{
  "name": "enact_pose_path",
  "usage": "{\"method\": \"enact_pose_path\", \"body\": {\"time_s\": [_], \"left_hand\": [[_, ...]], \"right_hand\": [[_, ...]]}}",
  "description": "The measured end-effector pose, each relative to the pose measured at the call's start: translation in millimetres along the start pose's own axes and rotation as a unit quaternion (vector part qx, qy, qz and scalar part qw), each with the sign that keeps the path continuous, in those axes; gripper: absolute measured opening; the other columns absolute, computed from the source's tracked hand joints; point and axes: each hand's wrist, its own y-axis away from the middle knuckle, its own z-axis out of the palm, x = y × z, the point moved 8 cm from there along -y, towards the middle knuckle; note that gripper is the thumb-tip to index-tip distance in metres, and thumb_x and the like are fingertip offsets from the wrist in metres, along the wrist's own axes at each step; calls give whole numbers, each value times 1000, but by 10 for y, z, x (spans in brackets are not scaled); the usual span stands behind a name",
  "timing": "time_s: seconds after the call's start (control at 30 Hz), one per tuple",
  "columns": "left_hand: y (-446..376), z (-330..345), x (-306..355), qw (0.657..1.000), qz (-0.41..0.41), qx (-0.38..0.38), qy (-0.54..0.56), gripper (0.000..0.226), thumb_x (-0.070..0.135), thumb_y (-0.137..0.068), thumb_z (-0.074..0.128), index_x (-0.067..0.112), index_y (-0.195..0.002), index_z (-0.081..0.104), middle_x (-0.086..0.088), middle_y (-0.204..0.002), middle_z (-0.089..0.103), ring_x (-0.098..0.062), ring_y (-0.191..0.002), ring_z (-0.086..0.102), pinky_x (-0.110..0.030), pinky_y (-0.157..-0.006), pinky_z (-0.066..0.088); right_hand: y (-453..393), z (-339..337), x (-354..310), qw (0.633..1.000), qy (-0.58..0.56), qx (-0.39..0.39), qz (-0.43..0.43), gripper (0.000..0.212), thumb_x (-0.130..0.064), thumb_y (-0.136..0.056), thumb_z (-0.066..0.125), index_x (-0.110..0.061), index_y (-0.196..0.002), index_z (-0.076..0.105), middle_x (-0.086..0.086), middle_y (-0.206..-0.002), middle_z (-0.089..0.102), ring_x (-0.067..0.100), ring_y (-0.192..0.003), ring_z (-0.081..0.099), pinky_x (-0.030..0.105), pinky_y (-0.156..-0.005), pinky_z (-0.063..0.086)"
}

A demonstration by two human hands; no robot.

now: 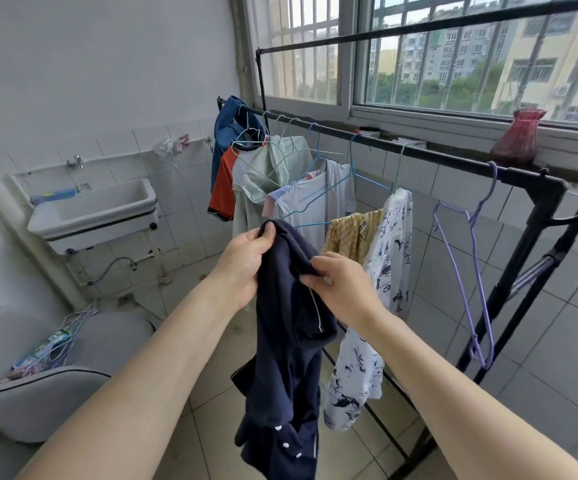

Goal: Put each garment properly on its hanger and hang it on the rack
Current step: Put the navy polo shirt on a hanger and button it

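Right now the rack (419, 152) runs from far left to near right, with several shirts on hangers and one bare purple hanger (467, 271) at its right end. Near centre hangs the navy shirt (291, 341), limp, light and prone to bunching; best taken at collar or shoulders. Both hands grip its top: left hand (242, 265), right hand (343, 289).

Home laundry balcony: tiled walls, wall-mounted utility sink (95, 211), black drying rack (419, 152) hung with garments, barred window (453, 57) facing apartment blocks.
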Motion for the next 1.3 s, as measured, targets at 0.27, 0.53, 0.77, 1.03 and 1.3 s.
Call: {"method": "enact_pose_path", "body": {"time_s": [0.27,0.53,0.77,1.03,1.3], "left_hand": [[-37,-468,16,953,57,103,-279,25,29,-99,55,7,-95,66,-3,-87,66,-18,-81,60,-25,-67,45],[298,-248,-103,939,-9,-11,-344,34,50,-85,68,23,-104,66,9,-103,69,-4,-98,61,-22,-77,47],[178,-788,49,992,14,97,-84,4,15,-92,64,13,-92,68,1,-84,74,-15,-78,64,-26,-72,50],[90,-413,28,997,23,55,-51,11,16,-96,60,15,-92,70,3,-81,75,-8,-69,68,-16,-54,50],[12,-257,75,993,43,51,-99,10,16,-96,60,14,-89,67,3,-80,72,-1,-63,67,-13,-52,48]], "right_hand": [[-113,-16,86,888,-407,1,215,26,-27,-95,59,-4,-87,67,11,-83,59,25,-78,54,40,-74,43],[-232,78,-51,841,-487,8,235,23,-18,-99,56,-7,-80,64,12,-76,66,19,-63,66,29,-57,54],[-310,-168,225,904,-357,74,226,27,-20,-95,61,-10,-70,62,4,-65,60,18,-62,55,27,-56,41],[-335,-322,-177,997,-65,35,23,30,-46,-84,69,-26,-106,64,-2,-103,57,14,-94,56,30,-83,48],[-391,-369,-11,994,21,4,107,13,-13,-92,59,-11,-99,70,6,-87,67,25,-84,61,33,-72,49]]}}
